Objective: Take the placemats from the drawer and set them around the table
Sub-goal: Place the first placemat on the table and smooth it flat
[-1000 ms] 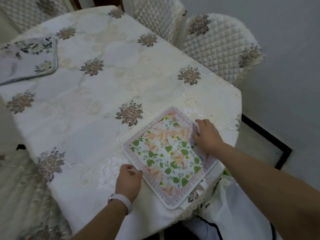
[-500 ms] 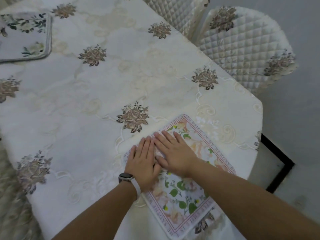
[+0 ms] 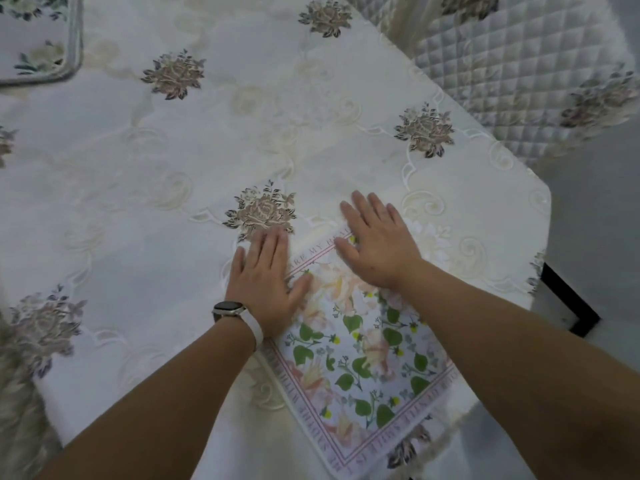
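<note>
Your placemat [image 3: 363,362] lies diagonal at the counter's [image 3: 166,174] near right corner. Left grip [image 3: 265,285] presses its left corner, right grip [image 3: 377,247] its far corner, both flat, fingers straight, clasping nothing. The placemat stretches back toward you from both.

Lower centre, floral placemat [image 3: 363,358]: upper corner hidden beneath the right hand [image 3: 377,247], left-hand edge beneath the left hand [image 3: 265,282]; border lettering blurred and partly covered, not legible in full. Upper left, second placemat [image 3: 38,39]: only one rounded corner in frame, the remainder cut by the top and left edges. Upper right, quilted chair [image 3: 519,81]: cut by the top and right edges; both forearms cut by the bottom edge; watch [image 3: 228,308] face too small to read.
</note>
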Tool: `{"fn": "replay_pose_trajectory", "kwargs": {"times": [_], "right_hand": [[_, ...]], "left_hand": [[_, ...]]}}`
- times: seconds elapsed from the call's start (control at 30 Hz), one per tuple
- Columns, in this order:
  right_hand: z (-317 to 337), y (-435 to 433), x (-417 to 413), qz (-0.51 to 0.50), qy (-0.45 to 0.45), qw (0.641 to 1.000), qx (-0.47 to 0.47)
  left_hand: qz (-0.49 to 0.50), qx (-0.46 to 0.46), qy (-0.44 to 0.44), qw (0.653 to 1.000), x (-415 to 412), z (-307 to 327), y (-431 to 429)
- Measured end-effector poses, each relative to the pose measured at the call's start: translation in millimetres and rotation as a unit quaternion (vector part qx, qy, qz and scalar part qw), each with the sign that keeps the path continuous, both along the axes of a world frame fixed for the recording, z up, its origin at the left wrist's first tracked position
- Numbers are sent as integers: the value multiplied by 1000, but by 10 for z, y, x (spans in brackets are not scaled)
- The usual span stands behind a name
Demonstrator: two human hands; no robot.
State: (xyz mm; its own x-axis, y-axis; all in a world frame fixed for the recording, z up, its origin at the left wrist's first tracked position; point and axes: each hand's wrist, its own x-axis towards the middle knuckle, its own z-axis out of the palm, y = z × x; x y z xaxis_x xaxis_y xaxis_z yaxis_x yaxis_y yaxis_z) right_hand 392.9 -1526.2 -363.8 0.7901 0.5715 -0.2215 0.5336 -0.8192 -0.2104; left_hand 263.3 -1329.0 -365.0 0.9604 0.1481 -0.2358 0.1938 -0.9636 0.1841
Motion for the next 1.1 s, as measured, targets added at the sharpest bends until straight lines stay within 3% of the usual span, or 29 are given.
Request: {"fn": "replay_pose_trajectory", "kwargs": {"times": [0.47, 0.77, 0.97, 1.1], "right_hand": [[78, -1124, -747, -50, 27, 998, -28], [72, -1373, -1382, -76, 24, 996, -38], [95, -942, -1906, 46, 33, 998, -42], [51, -596, -1868, 70, 26, 997, -16]], "left_hand": [[65, -17, -13, 998, -725, -8, 127], [-63, -30, 28, 997, -1441, 56, -537], [-201, -23, 39, 978, -1535, 72, -1044], [-158, -40, 27, 986, -1306, 68, -1158]]}}
